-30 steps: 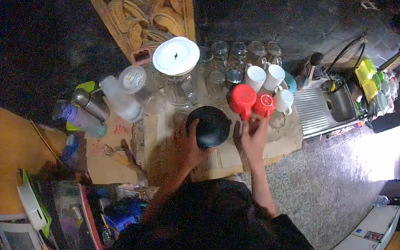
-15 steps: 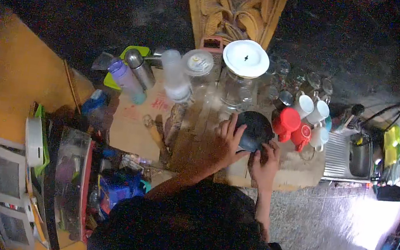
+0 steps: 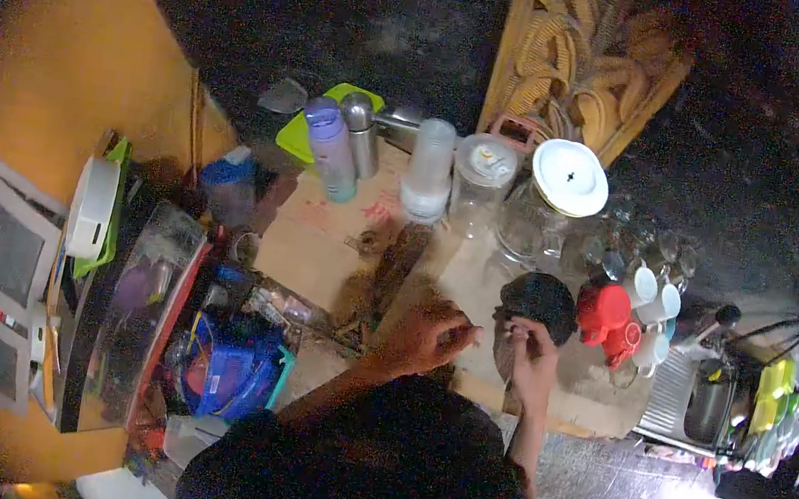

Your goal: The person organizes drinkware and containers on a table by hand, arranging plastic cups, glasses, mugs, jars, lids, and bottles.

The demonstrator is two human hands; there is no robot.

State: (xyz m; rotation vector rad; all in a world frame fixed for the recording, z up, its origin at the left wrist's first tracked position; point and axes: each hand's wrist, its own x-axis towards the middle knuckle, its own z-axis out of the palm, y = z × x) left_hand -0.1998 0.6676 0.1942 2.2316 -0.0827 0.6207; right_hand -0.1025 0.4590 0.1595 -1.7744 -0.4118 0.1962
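Observation:
My right hand [image 3: 534, 356] is at the near edge of a dark round bowl [image 3: 544, 299], its fingers pinched at the rim. The bowl's inside is too dark to make out. To the left, my left hand [image 3: 426, 339] is apart from the bowl, with fingers curled and a gap between thumb and forefinger. Right of the bowl are red mugs [image 3: 603, 312] and white mugs [image 3: 660, 302]. Behind it is a glass jar [image 3: 528, 231] with a white lid [image 3: 570, 178].
Cardboard [image 3: 319, 249] covers the counter. A purple bottle [image 3: 330, 145], steel flask [image 3: 362, 139], clear tumbler [image 3: 427, 177] and lidded container [image 3: 483, 175] line the back. At right is a steel sink [image 3: 707, 406]; a blue bag [image 3: 237, 370] is low at left.
The view has turned, so the counter things appear farther right. My left hand has come off the bowl and drawn back to the left, while my right hand stays at its rim.

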